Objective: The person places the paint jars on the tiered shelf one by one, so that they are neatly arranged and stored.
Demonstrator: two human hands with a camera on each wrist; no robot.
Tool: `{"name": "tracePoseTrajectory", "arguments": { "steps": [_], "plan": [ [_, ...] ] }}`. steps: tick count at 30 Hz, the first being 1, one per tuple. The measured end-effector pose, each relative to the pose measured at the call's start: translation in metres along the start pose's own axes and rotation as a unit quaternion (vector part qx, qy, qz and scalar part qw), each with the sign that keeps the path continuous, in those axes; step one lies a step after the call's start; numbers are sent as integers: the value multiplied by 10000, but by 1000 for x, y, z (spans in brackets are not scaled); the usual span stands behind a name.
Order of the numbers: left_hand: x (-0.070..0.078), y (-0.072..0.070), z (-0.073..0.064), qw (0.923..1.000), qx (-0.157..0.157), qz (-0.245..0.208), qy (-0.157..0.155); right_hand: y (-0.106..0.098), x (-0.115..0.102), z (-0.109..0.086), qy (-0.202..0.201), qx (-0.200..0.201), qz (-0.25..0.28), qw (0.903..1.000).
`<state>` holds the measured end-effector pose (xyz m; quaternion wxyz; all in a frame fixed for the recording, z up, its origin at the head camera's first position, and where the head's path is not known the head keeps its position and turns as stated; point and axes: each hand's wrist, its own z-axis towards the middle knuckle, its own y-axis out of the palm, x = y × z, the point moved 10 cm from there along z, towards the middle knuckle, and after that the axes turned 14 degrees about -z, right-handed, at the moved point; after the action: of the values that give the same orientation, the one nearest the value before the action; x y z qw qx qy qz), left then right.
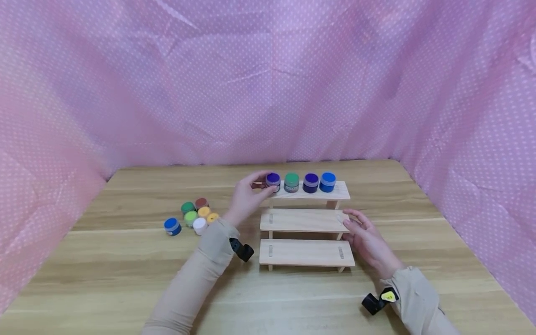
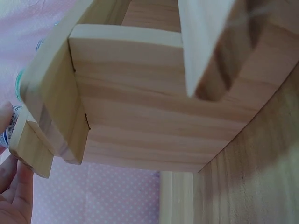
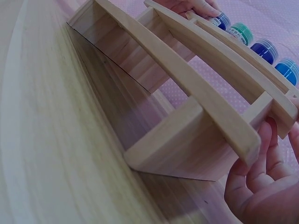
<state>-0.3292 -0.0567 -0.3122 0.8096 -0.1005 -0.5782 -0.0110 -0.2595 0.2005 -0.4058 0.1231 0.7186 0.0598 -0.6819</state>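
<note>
Sleeve (image 1: 184, 284) between loose jars (image 1: 190, 217) and rack (image 1: 305, 252)

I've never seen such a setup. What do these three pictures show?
No robot here: the left hand and right hand are a person's own. The wide picture comes from a head-worn camera; the other two, from the black wrist cameras. On the table stand a three-tier wooden shelf and, left of it, seven small jars, apparently paint. Four more jars line the shelf's top tier. The left hand holds the leftmost, a purple-lidded jar; the right hand holds the shelf's right side.
</note>
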Motion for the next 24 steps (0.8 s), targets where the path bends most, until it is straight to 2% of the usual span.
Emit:
{"name": "tracePoseTrajectory", "arguments": {
  "steps": [4,8,12,15,24],
  "plan": [
    [1,-1,1,9999,-95,-60,35,0,-1,0,-45,16,-62,10000],
    [2,-7,1,9998,-106,-150,-113,0,-1,0,-39,17,-69,10000],
    [3,-19,-5,9994,-144,-137,-279,2,2,1,-2,48,11,10000],
    [3,-31,-12,9995,-141,35,-282,2,4,2,49,91,35,9999],
    [0,-58,-23,9988,252,333,-260,-2,2,2,91,122,-6,9999]
  ]
}}
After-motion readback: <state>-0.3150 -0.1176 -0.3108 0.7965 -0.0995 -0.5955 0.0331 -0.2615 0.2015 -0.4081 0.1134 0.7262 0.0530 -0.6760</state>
